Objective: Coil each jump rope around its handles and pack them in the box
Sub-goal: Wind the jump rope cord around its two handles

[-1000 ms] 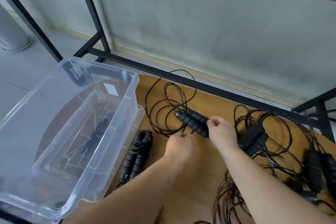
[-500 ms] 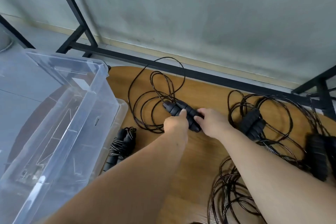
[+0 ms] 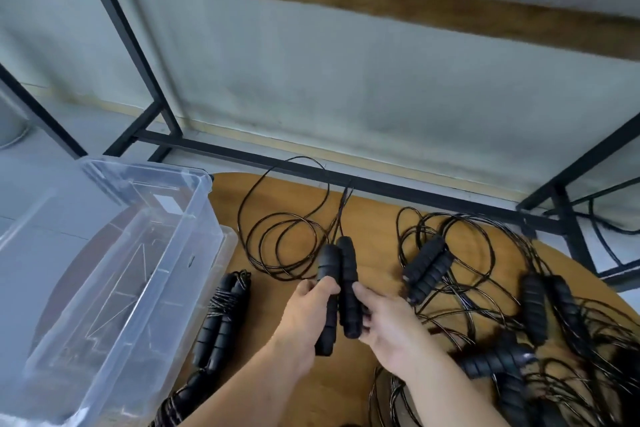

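Two black foam jump rope handles [image 3: 337,282] stand side by side, lifted off the round wooden table [image 3: 301,198]. My left hand [image 3: 306,317] grips the left handle and my right hand [image 3: 388,326] grips the right one. Their thin black rope [image 3: 277,236] lies in loose loops on the table behind them. A clear plastic box [image 3: 114,274] stands at the left. Beside the box lies a coiled jump rope [image 3: 221,315], and a second coiled rope [image 3: 180,399] lies near the bottom edge.
Several uncoiled jump ropes [image 3: 519,322] with black handles lie tangled over the right half of the table. A black metal shelf frame [image 3: 346,178] runs behind the table against a pale wall, with a leg [image 3: 571,236] at the right.
Both hands have raised the pair of handles from lying across the table to standing upright together. The camera has tilted up and back, so the box sits lower left.
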